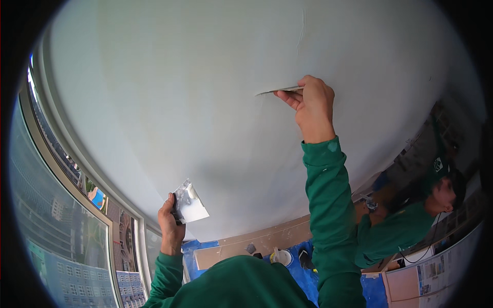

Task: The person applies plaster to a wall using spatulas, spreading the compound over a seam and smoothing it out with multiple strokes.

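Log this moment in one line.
Left hand: holds scraper | right hand: holds second scraper, raised at pale wall | below: blue sheet

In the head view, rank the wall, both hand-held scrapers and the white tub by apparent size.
1. Wall
2. Scraper in left hand
Unranked: right hand's edge-on scraper and white tub, too alike.
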